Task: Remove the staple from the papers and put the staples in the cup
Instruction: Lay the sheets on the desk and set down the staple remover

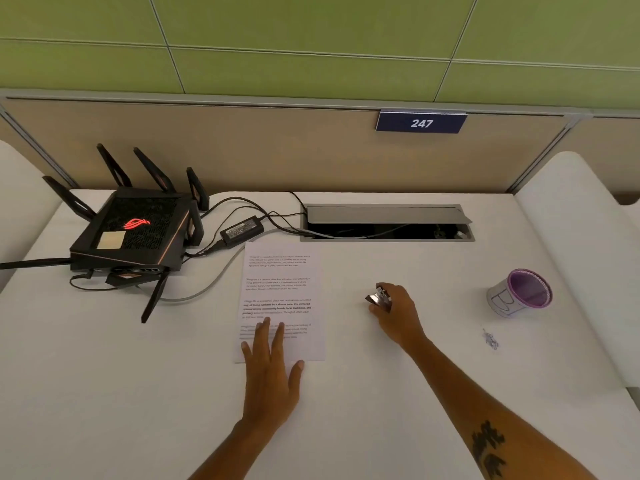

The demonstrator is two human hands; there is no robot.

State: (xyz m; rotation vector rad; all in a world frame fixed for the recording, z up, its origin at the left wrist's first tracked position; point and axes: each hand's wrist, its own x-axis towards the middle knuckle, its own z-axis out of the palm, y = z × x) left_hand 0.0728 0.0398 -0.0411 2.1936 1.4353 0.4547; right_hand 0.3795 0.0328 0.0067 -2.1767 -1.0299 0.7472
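— On the desk (381,393), white top, what do you log first?

— Largest item: black router (135,233), far left, antennas up, red emblem lit. Cables run from it past a black power brick (241,231) into an open cable hatch (386,223) at the back edge. Blue plate reading 247 (421,123) on the partition above the hatch.

— And the papers?

— Papers (282,292) lie flat, mid-desk, just right of the router, top edge near the brick. Printed text in blocks. Whether a staple is in them, I cannot tell; too small from where I stand.

— Hands?

— Left hand (272,372) flat, palm down, fingers spread and straight, pressing the lower edge of the papers; fingertips on the sheet, heel on the desk. Holds nothing. Right hand (396,311) to the right of the papers, apart from them, curled round a small metal remover (378,298); its shiny jaws point left toward the sheet. It sits at or just above the desk surface, cannot say which. Dark tattoo on the right forearm.

— Cup?

— Cup (519,293), far right, well apart from both hands, white wall with pen marks, purple inside, mouth tilted toward us. Contents not readable.

— Smallest thing?

— Little heap of loose staples (490,340) on the desk, near the cup, in front of it, not touching.
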